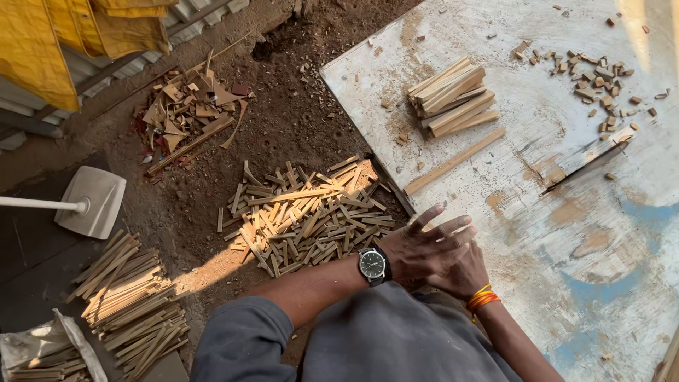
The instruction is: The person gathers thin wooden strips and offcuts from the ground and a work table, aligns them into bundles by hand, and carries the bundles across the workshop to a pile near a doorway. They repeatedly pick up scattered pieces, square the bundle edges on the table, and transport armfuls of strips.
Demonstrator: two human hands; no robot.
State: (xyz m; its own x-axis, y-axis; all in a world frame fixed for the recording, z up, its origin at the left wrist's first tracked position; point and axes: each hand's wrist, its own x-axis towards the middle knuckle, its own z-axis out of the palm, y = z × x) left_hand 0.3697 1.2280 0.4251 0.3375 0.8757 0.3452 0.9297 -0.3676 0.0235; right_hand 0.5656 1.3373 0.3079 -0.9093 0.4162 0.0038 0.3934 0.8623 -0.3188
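I am resting my left hand, fingers spread and holding nothing, over my right hand, whose grip I cannot tell, at the near edge of the worn board, with the wooden strip stack lying far off.

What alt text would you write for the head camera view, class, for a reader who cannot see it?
A person's left hand, with a wristwatch, lies over the right hand at the edge of a worn white board. On the board sit a stack of wooden sticks, a blade and small offcuts; more sticks lie on the dirt floor.
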